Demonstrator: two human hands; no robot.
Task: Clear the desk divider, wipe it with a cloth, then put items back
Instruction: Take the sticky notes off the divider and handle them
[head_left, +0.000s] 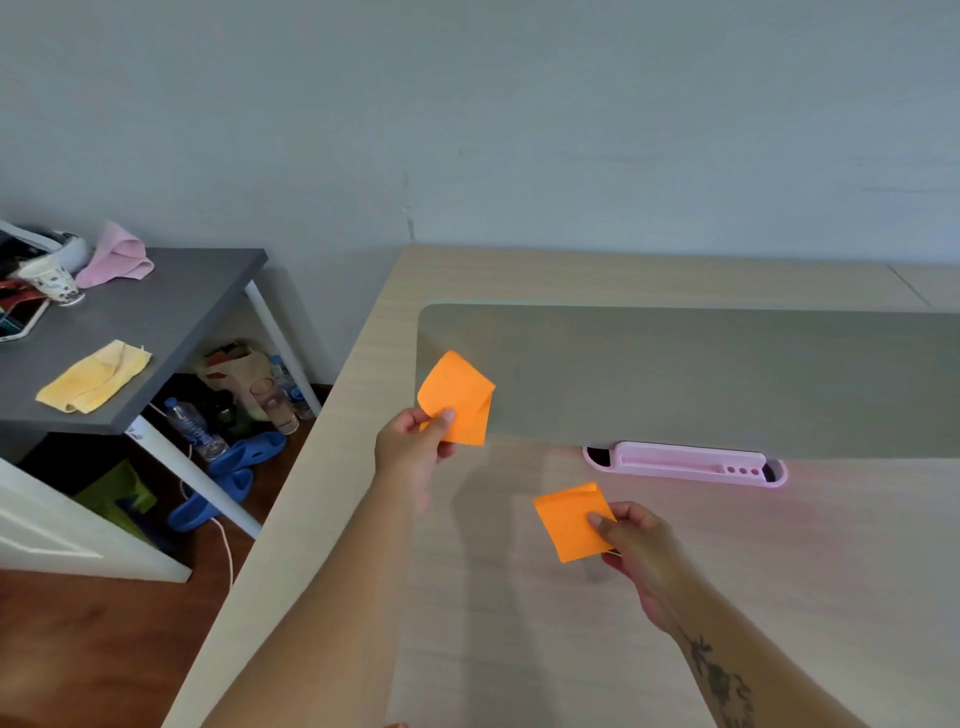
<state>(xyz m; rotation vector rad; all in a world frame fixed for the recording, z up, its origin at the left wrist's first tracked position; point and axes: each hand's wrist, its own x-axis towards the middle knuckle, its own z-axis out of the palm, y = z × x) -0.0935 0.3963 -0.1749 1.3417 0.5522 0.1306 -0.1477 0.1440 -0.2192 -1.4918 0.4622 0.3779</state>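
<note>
Head view: both forearms reach forward over the pale wooden desk (519, 275). The left hand (415, 441) is raised at the left end of the grey desk divider (701, 379), thumb and fingers pinching the lower edge of the far sticky note (457, 397), an orange sheet curling in front of the panel. Whether the sheet touches the panel cannot be told. The right hand (639, 540), nearer and lower, pinches the near sticky note (571, 522) by its right edge above the desktop. A pink organiser (685, 462) sits against the divider's base, right of both hands. On the grey side table (182, 301) far left lie a yellow cloth (96, 376), a pink cloth (117, 257) and a paper cup (52, 283).
</note>
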